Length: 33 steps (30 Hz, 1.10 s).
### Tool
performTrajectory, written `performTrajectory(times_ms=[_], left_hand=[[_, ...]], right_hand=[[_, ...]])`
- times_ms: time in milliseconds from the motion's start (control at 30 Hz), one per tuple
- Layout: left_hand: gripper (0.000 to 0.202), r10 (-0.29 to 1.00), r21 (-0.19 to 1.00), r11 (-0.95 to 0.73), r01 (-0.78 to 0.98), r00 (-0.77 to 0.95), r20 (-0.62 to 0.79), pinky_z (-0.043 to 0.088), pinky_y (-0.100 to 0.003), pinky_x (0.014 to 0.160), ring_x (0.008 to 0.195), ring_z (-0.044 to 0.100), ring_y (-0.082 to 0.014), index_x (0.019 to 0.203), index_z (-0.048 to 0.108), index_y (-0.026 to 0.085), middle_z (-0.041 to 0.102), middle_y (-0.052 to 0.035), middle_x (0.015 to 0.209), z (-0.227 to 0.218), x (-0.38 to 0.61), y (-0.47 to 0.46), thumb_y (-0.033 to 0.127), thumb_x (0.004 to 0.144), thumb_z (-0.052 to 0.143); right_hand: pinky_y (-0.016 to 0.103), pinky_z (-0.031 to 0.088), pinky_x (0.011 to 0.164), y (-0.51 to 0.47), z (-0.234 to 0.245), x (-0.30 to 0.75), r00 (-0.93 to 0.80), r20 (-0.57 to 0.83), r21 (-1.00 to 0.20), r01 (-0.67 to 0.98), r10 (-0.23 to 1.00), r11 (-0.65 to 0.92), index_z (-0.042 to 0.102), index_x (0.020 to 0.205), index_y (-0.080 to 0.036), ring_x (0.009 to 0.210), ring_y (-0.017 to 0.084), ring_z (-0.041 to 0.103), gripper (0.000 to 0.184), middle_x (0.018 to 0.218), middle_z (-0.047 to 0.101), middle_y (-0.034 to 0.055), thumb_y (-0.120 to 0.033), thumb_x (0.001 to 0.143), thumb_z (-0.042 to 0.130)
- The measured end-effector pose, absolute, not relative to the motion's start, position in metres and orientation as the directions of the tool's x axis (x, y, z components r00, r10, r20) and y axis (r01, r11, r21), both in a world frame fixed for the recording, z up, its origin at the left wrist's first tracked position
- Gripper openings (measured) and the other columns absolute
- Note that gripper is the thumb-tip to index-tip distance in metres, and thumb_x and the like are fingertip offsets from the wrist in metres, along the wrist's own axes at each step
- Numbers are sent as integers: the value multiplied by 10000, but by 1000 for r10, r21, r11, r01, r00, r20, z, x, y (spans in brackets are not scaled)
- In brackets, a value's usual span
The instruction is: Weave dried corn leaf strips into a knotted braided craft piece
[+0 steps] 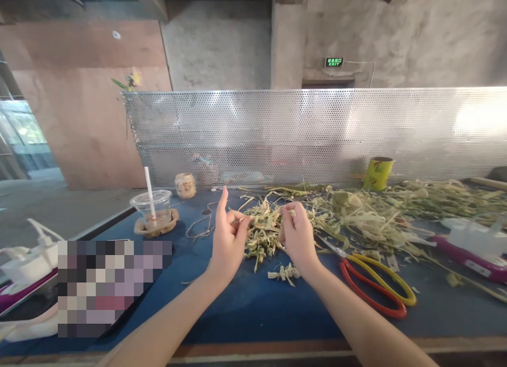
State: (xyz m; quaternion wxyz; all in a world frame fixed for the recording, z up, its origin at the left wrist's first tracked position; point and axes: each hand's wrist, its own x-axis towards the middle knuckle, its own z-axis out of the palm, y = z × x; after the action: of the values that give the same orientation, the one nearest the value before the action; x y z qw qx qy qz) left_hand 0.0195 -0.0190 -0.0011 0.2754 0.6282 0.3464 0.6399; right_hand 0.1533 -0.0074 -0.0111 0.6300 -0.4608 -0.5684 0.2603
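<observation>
My left hand (228, 237) is raised over the work surface, thumb and fingertip pinched together, with another finger pointing up. My right hand (298, 235) faces it a short way off, its fingers also closed in a pinch. Whatever thin thing they hold blends into the pale strips behind and cannot be made out. Between and behind them lies a heap of short, dry, greenish-yellow plant pieces (263, 240). A small knotted bit of the same dry material (284, 273) lies apart, in front of the heap. Scissors (370, 282) with one red and one yellow handle rest beside my right forearm.
Long dry leaf strips (372, 214) spread across the right side, near a yellow-green can (378, 173). At left stand a lidded plastic cup (152, 208) with a straw, a small woven-looking jar (185, 186) and a pixelated flat object (111, 288). A perforated metal screen (245, 124) closes the back.
</observation>
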Motion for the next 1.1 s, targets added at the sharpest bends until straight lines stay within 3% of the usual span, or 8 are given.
performTrajectory(times_ms=[167,333,400,500,633,800,967,1100], left_hand=[[705,807,807,-588,55,-34,590,374,-257,450,468,369,-97,1378,41,323,450,22,692,-2,20,-20,270,826,477],[634,779,772,-627,102,52,625,357,-244,451,488,367,-93,1371,99,312,445,13,727,-8,16,-17,274,842,447],[566,769,759,-640,121,117,629,357,-245,465,494,360,-86,1358,171,299,451,3,766,-8,15,-17,280,853,424],[481,819,825,-558,86,217,531,358,-231,463,488,343,-65,1323,280,280,462,-5,821,-6,13,-19,320,860,405],[643,900,927,-372,51,267,346,383,-207,406,460,380,-52,1347,216,279,547,-21,883,0,15,-21,384,789,518],[758,934,962,-271,19,246,259,374,-194,371,431,407,-56,1356,207,258,590,0,767,5,16,-20,345,721,613],[739,917,983,-175,-47,356,180,293,-178,393,441,370,-53,1351,251,198,523,44,584,6,12,-19,300,722,627],[704,899,982,-185,-24,401,179,312,-196,430,440,384,-53,1349,253,210,537,46,582,7,11,-20,302,746,603]], right_hand=[[169,273,304,-2,-10,158,205,446,-895,114,872,431,354,761,-224,306,78,369,184,418,332,-107,-391,816,409],[170,250,277,1,-11,159,-65,400,-911,85,914,404,329,784,-234,246,86,368,178,392,345,-126,-402,824,375],[174,239,283,0,-10,160,-90,414,-897,132,906,423,330,786,-239,233,83,338,162,385,338,-130,-391,832,360],[179,250,344,-4,-9,161,-93,538,-778,328,838,536,375,783,-237,285,77,322,101,399,343,-117,-327,829,384],[189,281,434,-9,-9,163,-186,639,-578,524,746,626,449,773,-229,376,90,377,49,424,365,-89,-245,809,420],[179,284,372,-11,-9,163,-219,517,-703,443,827,557,475,798,-238,274,70,368,121,418,410,-97,-318,838,393],[171,296,372,-7,-11,163,-131,543,-738,397,830,545,476,754,-227,342,77,396,117,423,376,-89,-317,816,435],[168,251,307,-4,-8,162,-41,439,-873,217,897,437,451,759,-217,276,63,329,151,388,332,-107,-361,805,448]])
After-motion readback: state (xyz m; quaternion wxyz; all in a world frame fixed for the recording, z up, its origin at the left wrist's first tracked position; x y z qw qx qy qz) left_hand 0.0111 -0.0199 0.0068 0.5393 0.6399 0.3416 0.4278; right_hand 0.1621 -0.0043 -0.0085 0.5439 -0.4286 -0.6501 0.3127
